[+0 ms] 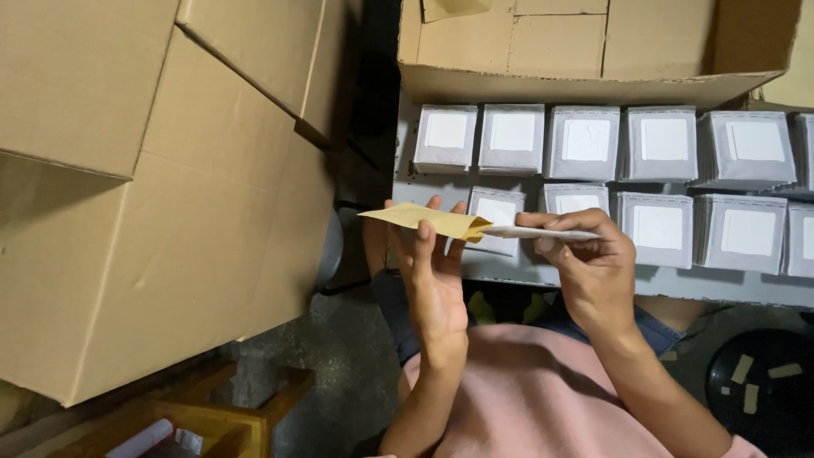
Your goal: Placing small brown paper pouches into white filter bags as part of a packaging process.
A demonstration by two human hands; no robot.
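The pink-sleeved forearms rise from the lap, and the left hand (434, 280) stands upright with its fingers closed behind a flat tan paper envelope (428, 220), its mouth pointing rightward. The right hand (585, 254) pinches a thin white-grey card packet (543, 231) between thumb and forefingers, its leading end just inside that mouth — so the step in hand looks like sliding the packet into the envelope. Finishing it would call for holding the mouth open and keeping the packet level.

The envelope is matte, creased, slightly bowed; the packet is stiff and flat. Just beyond the grip, on a grey shelf (526, 270), lie rows of square grey packets with white labels (585, 140). Left of the hands stand large corrugated cardboard boxes (153, 212).
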